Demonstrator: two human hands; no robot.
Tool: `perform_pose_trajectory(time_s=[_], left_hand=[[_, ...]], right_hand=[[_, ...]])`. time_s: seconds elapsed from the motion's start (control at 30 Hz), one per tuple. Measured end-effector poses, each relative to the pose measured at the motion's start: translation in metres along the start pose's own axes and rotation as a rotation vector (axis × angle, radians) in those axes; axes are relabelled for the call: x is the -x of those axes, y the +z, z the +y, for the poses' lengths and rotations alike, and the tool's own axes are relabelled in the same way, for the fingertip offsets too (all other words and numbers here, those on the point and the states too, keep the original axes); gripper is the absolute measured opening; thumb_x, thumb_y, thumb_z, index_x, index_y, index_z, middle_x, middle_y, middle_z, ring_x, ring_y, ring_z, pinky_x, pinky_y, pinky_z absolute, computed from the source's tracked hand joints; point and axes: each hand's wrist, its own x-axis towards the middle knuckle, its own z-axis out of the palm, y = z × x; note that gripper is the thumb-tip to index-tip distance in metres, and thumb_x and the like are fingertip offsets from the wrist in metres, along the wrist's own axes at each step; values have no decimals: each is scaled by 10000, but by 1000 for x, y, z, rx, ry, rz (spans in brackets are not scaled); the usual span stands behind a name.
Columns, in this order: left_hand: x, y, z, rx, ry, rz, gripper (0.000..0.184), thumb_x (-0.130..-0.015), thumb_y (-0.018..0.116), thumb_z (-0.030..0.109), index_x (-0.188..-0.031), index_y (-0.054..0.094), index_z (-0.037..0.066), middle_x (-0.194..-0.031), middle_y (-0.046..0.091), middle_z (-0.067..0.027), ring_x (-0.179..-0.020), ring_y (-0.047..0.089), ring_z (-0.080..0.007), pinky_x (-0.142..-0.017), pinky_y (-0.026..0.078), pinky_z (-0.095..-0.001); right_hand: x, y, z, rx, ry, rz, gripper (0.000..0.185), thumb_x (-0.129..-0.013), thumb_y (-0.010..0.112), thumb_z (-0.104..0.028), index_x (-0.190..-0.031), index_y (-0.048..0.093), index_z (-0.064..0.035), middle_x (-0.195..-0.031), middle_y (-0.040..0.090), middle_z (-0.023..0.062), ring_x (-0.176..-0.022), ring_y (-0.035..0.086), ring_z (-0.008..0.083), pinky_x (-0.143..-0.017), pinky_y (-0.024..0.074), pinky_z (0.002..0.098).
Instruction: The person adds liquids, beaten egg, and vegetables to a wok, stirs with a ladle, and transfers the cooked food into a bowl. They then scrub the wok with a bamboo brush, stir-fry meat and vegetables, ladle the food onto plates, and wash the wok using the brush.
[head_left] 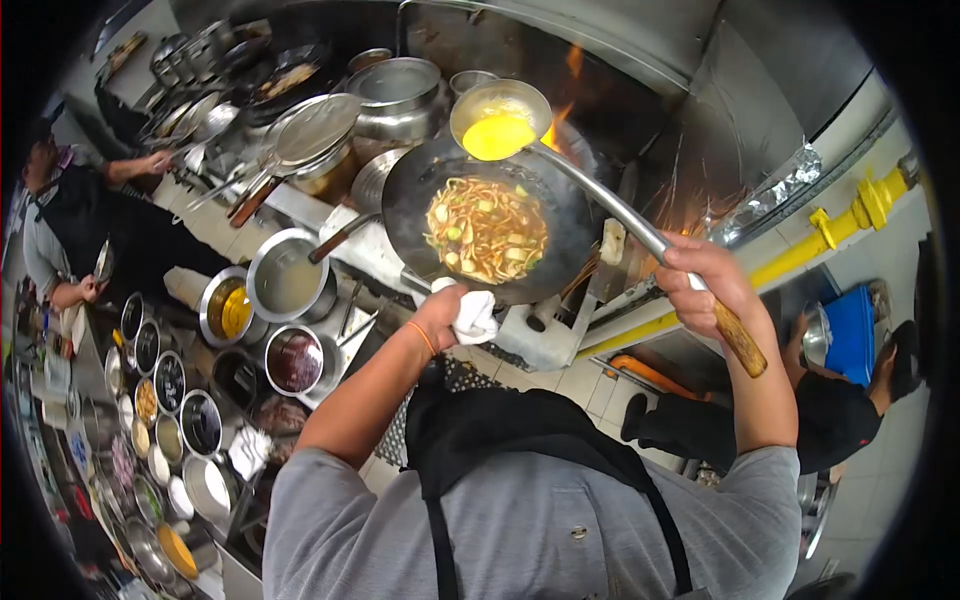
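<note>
My right hand (708,285) is closed around the long handle of a ladle (600,190), near its wooden end. In the ladle's bowl is a bright yellow liquid (497,134), held over the far rim of a dark wok (405,215). Browned noodles (487,230) with pieces of other food lie in the wok. With a folded white cloth (477,318), my left hand (440,315) grips the wok at its near edge; the exact hold is partly hidden by the cloth.
Flames (562,125) rise behind the wok. Pots of liquid, such as one with pale broth (290,280), stand to the left, beside many ingredient containers (170,380). Strainers (318,130) rest at upper left. A yellow pipe (790,262) runs right. One person stands left (90,210), another is right (830,420).
</note>
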Motion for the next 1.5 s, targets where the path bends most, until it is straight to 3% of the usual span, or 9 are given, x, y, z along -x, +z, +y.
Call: perform_pose_trajectory(time_s=[0.07,0.27,0.33,0.63,0.93,1.23,1.5], left_hand=[[-25,2,15,8,25,-110,271,-935,358,195,-978,565,25,-866,643,-108,-721,641,-269,-653,556,-470],[-111,-4,55,-36,36,-103,271,-943,360,199,-1043,536,18,-923,651,-124,-786,660,-275,-662,565,-468],[-117,1,70,-7,80,-134,176,-906,438,122,-869,589,38,-781,636,-76,-670,628,-203,-612,542,-374],[-162,-8,109,-63,19,-68,215,-920,404,162,-967,565,27,-862,649,-100,-737,650,-239,-650,554,-415],[-231,-26,108,-77,21,-60,218,-911,409,184,-981,541,25,-877,644,-107,-767,655,-254,-690,550,-428],[-216,-14,114,-49,23,-65,186,-888,427,165,-963,539,37,-861,633,-100,-758,651,-257,-686,551,-426],[-196,-1,117,-28,29,-37,192,-898,443,191,-987,527,43,-864,635,-96,-756,651,-267,-683,551,-439]], right_hand=[[-22,-6,-8,-40,-25,14,211,-907,522,-104,-1115,506,-73,-664,461,3,-386,338,18,-287,219,167],[-92,-9,-29,-79,-67,127,101,-904,540,-119,-980,474,-122,-664,471,-9,-406,364,25,-313,282,188],[-116,-7,-33,-106,-96,164,113,-897,556,-122,-955,459,-127,-663,471,-10,-409,364,29,-312,277,190],[-183,-4,-70,-63,-206,374,150,-900,531,-120,-984,407,-128,-656,460,-21,-412,358,35,-322,269,196],[-156,12,-83,29,-297,619,159,-901,525,-109,-1036,444,-88,-665,469,-13,-417,360,38,-332,269,200],[-129,33,-72,-44,-189,448,128,-907,543,-127,-1007,463,-131,-660,467,-15,-408,353,35,-312,246,196],[-184,26,-87,-53,-245,329,131,-905,541,-125,-977,431,-121,-658,466,-21,-424,366,31,-326,263,186]])
